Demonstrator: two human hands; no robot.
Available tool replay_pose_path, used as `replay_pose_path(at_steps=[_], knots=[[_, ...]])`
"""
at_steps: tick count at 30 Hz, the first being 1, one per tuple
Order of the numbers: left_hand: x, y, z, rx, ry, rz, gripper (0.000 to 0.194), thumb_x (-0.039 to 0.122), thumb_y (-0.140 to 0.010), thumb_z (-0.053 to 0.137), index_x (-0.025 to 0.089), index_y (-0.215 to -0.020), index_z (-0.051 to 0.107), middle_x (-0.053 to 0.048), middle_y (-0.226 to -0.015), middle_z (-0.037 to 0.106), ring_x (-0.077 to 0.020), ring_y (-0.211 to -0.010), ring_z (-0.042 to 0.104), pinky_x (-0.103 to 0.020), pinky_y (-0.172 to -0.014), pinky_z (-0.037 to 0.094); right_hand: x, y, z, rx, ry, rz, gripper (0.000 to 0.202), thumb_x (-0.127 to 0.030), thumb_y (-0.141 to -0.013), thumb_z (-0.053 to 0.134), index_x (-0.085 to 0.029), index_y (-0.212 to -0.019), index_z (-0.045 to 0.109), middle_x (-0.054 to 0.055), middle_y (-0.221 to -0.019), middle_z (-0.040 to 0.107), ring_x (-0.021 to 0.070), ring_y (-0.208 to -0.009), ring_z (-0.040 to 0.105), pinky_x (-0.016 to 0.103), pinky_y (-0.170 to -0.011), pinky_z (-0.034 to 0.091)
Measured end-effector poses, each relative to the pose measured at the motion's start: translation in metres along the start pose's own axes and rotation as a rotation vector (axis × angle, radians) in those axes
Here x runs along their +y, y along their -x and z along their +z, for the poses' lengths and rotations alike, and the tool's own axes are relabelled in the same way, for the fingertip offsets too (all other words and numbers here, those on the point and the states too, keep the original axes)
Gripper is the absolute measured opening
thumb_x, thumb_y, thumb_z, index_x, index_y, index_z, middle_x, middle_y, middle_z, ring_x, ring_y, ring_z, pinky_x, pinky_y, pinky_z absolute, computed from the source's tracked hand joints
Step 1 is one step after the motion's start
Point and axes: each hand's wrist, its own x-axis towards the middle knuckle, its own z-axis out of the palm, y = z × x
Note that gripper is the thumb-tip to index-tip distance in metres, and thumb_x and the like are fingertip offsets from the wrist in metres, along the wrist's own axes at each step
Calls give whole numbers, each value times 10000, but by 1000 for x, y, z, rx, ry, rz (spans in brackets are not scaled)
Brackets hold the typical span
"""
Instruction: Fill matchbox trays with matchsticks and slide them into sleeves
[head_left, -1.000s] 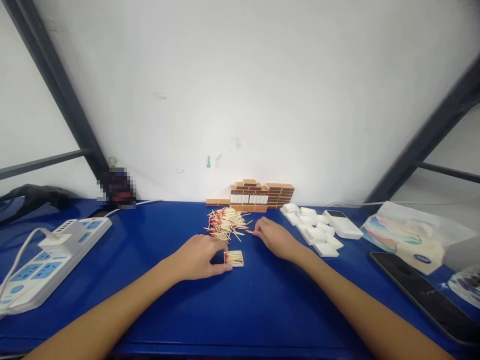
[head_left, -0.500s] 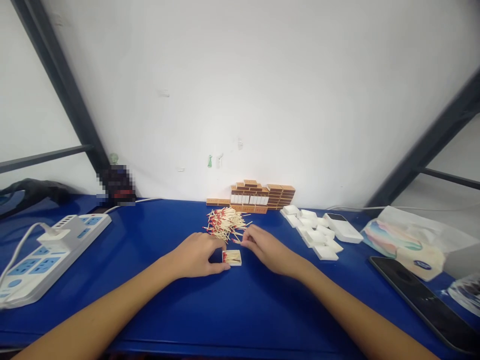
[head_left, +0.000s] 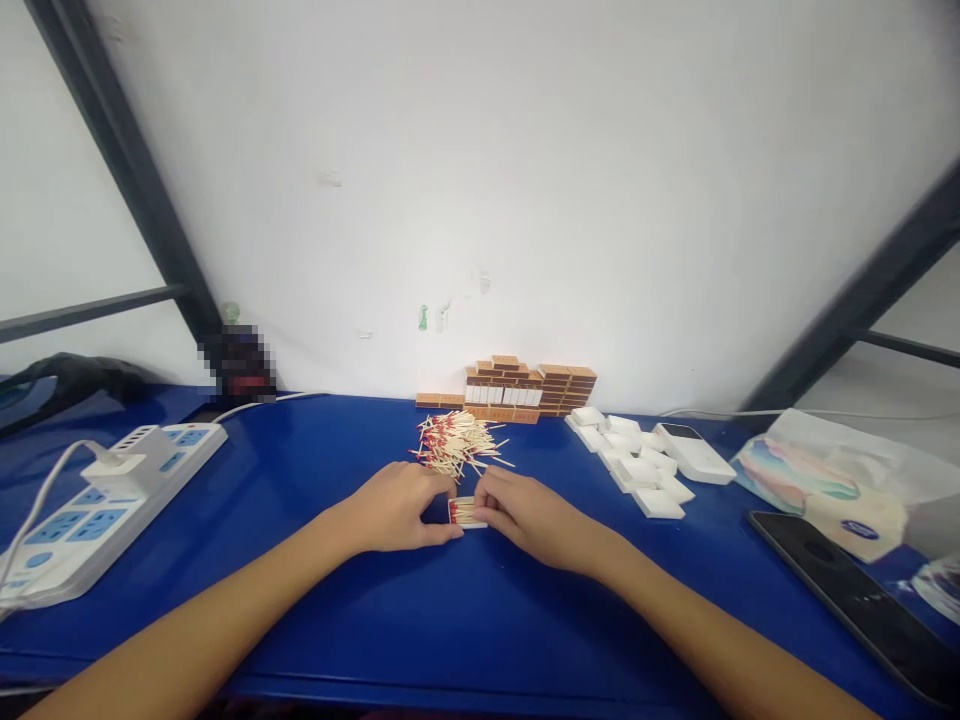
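Note:
A small white matchbox tray (head_left: pixel 469 524) lies on the blue table, with red-tipped matches (head_left: pixel 463 512) side by side in it. My left hand (head_left: pixel 401 507) holds the tray at its left end, thumb on the near side and fingers on the far side. Over the tray's right end, my right hand (head_left: pixel 517 508) is closed in a pinch on a match, its fingertips down at the matches; they hide most of what they hold. Just beyond both hands is a loose heap of matches (head_left: pixel 454 440) with red heads.
Behind the heap, brown matchboxes (head_left: pixel 566 390) are stacked against the wall. White empty trays (head_left: pixel 637 468) and a white device (head_left: pixel 694 455) lie to the right, then a tissue pack (head_left: pixel 825 490) and a phone (head_left: pixel 847 600). A power strip (head_left: pixel 112 500) is at left.
My right hand has moved left and down from beside the heap to the tray's right end, carrying a match. My left hand stays on the tray. The view has shifted slightly.

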Motion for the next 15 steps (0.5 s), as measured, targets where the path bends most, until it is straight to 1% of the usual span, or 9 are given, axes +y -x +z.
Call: replay_pose_path(at_steps=[4, 7, 9, 11, 13, 15], knots=[[1, 0, -2, -9, 2, -5, 299, 507, -883, 664, 222, -971, 684, 5, -710, 655, -160, -609, 595, -262, -554, 318, -3, -1, -5, 33, 3, -5, 105, -191, -995, 543, -214, -901, 584, 17, -914, 620, 154, -801, 577, 255, -697, 416], [2, -1, -2, -14, -1, -10, 302, 501, -880, 668, 225, -999, 689, 2, -720, 664, -161, -609, 601, -261, -551, 321, -1, -2, -11, 93, 28, -10, 127, -211, -1011, 523, -215, -915, 607, 22, -899, 634, 162, -802, 587, 267, -714, 427], [3, -1, -2, -19, -8, -16, 309, 504, -876, 671, 221, -999, 691, -2, -724, 667, -163, -610, 607, -263, -548, 323, 7, -3, -16, 143, 67, 15, 144, -217, -1017, 510, -211, -924, 620, 35, -912, 650, 171, -817, 596, 280, -731, 435], [3, -1, -2, -23, -15, -21, 320, 512, -879, 666, 218, -1003, 692, -6, -721, 667, -167, -612, 613, -264, -550, 330, 18, -3, -21, 188, 126, 89, 144, -221, -1008, 522, -204, -910, 627, 45, -908, 657, 178, -803, 596, 291, -718, 433], [3, -1, -2, -23, -17, -17, 326, 517, -885, 660, 217, -1008, 691, -6, -716, 665, -168, -611, 615, -265, -553, 339, 31, -4, -24, 203, 160, 175, 115, -235, -984, 566, -203, -894, 631, 40, -883, 654, 178, -775, 588, 293, -690, 426], [2, 0, -2, -18, -15, -9, 318, 513, -890, 657, 219, -1007, 690, -6, -717, 665, -167, -610, 617, -268, -554, 346, 42, -4, -24, 194, 141, 225, 85, -262, -956, 615, -205, -895, 635, 28, -862, 646, 172, -756, 584, 288, -673, 425]])
